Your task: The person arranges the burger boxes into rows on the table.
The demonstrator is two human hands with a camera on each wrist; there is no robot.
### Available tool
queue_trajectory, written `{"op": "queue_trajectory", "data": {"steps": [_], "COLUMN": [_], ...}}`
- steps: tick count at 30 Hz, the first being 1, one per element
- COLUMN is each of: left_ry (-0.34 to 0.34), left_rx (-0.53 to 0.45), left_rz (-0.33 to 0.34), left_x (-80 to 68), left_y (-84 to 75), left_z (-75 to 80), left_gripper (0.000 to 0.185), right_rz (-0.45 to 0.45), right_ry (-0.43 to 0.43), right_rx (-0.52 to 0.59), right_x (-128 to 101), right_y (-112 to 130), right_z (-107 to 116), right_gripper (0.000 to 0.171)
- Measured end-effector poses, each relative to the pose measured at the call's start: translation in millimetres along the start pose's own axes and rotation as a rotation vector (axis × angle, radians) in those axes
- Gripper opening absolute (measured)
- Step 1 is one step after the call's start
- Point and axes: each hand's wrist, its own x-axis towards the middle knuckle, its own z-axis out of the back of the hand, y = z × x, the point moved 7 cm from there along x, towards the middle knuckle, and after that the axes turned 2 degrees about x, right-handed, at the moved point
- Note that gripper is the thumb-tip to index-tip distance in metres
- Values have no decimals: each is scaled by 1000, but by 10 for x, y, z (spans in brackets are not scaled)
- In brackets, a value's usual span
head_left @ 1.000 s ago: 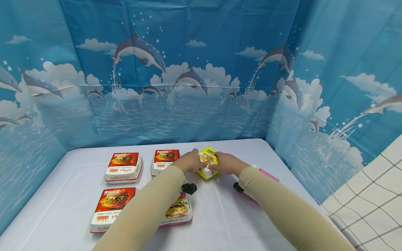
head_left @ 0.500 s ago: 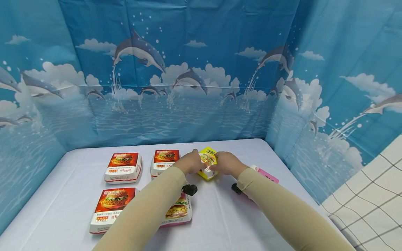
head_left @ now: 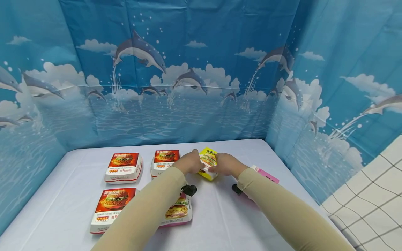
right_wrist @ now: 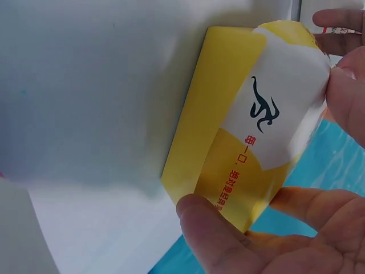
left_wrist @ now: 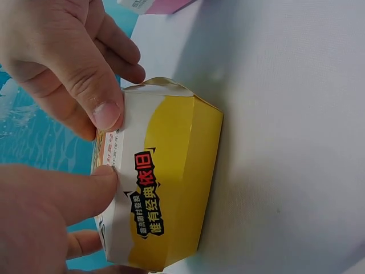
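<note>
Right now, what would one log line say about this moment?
left hand: grips yellow box | right hand: grips it too | box: on white table | four red burger boxes to its left

2 hands meet at mid-table, arms stretched forward

Both forearms, in beige sleeves, angle inward; the left hand (head_left: pixel 189 162) and right hand (head_left: pixel 226 164) sit close together, fingers curled and thumbs pinching inward. A small black device shows under each wrist.

burger box (head_left: pixel 176 210): half hidden under left sleeve | pink box (head_left: pixel 265 174): mostly behind right sleeve
</note>
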Motion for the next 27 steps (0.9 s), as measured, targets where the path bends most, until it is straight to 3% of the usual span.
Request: {"op": "queue_trajectory", "data": {"steps": [11, 27], "left_ry": [10, 4], "left_rx": [18, -3], "left_rz": [-98, -62], "left_x": [57, 98], "left_y": [-41, 6], "left_z": [-46, -82], "left_gripper": [72, 81], "right_rz": [3, 17], "right_ry": [62, 58], "right_rx": [49, -18], "right_x": [-8, 10], "right_y": [-34, -17], "right_z": [-10, 14], "right_gripper": [85, 76]}}
